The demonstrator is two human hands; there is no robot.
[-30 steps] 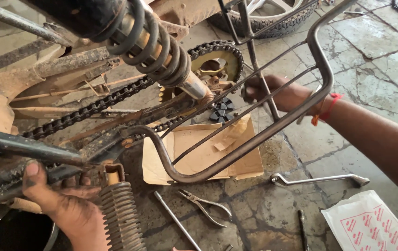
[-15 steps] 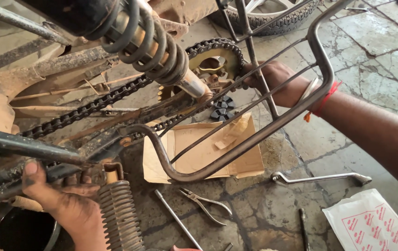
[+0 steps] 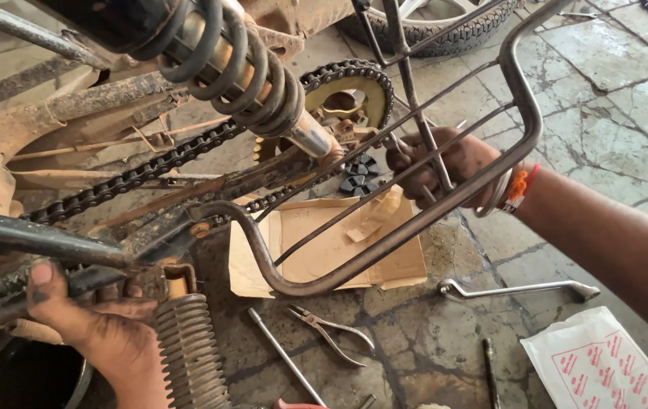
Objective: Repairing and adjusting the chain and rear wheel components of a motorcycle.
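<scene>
Rusty frame, both hands engaged

Right hand [image 3: 445, 163] closed around thin rack rod [image 3: 415, 91] beside sprocket [image 3: 350, 95]. Left hand [image 3: 104, 333] gripping dark frame tube [image 3: 43, 241] above ribbed spring [image 3: 187, 348]. Chain [image 3: 134, 176] fitted; pliers [image 3: 331, 329] unused on floor.

Coil spring [image 3: 240, 68] sits top centre, above the drive chain [image 3: 134, 176], which runs left from the sprocket [image 3: 348, 92]. Carrier frame [image 3: 445, 204] crosses the middle, over the cardboard [image 3: 324, 250] on the floor [image 3: 627, 83]. Right hand [image 3: 449, 167] lies behind the frame bars, right of the sprocket. Left hand [image 3: 104, 333] is bottom left, on the tube [image 3: 36, 238], just left of the ribbed shock boot [image 3: 187, 352]. Pliers [image 3: 331, 333] lie below the cardboard, lever [image 3: 517, 289] to its right, packet [image 3: 596, 363] in the bottom right corner. Tyre [image 3: 445, 30] lies at the top.
</scene>
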